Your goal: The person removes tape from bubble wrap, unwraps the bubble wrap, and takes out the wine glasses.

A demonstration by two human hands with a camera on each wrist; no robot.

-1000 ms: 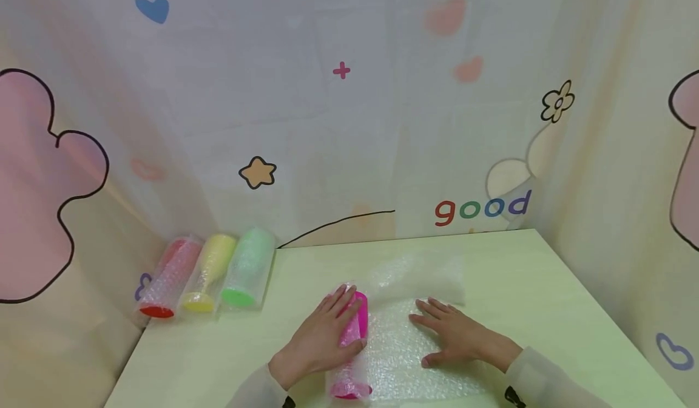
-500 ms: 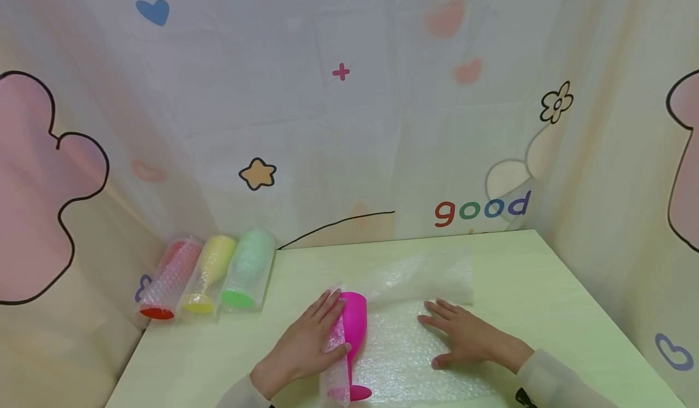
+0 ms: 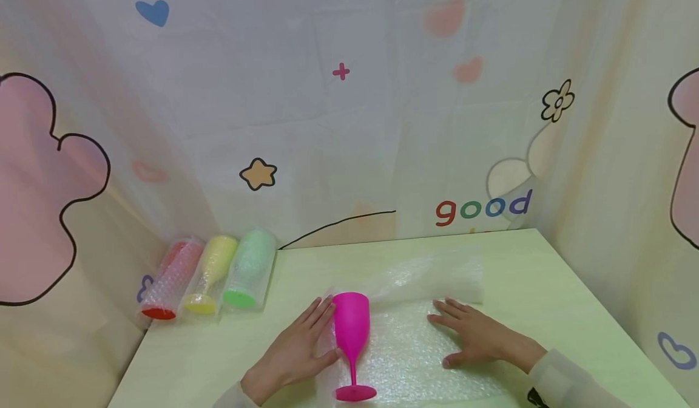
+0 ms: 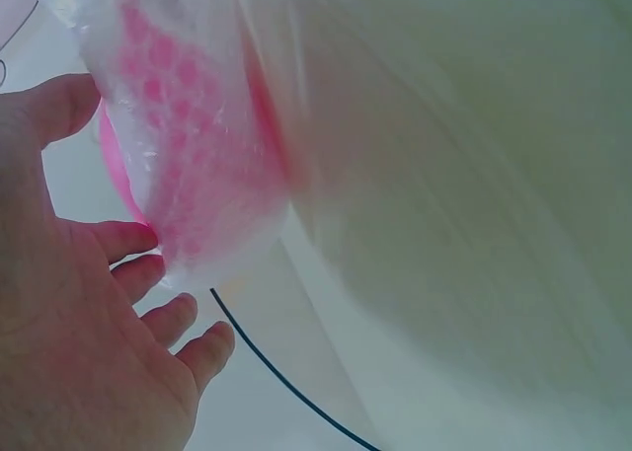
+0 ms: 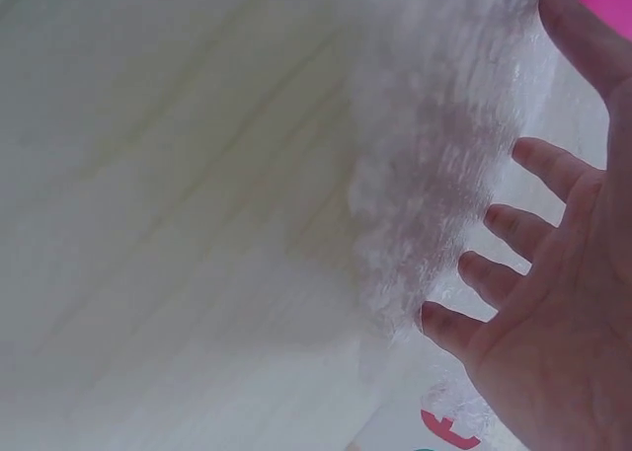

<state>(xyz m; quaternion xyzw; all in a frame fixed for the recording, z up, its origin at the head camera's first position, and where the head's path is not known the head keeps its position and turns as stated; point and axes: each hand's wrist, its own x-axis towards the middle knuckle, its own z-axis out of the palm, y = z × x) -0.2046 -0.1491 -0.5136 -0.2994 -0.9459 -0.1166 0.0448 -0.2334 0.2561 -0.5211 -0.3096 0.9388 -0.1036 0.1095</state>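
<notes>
Pink goblet [image 3: 352, 323] lies on bubble wrap [image 3: 406, 350] between spread left hand [image 3: 295, 350] and spread right hand [image 3: 477, 335]; backdrop [image 3: 382, 129] reads "good".

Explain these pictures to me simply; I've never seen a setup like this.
There's no machine here, just a person's two bare hands. The wide picture comes from a camera worn on the head, looking down; the other two come from cameras on the left and right wrists. On the table, a pink goblet lies on bubble wrap. The left hand is at its side; the right hand rests on the wrap. Neither plainly grips anything. Farther back lie wrapped red, yellow and green cups.
</notes>
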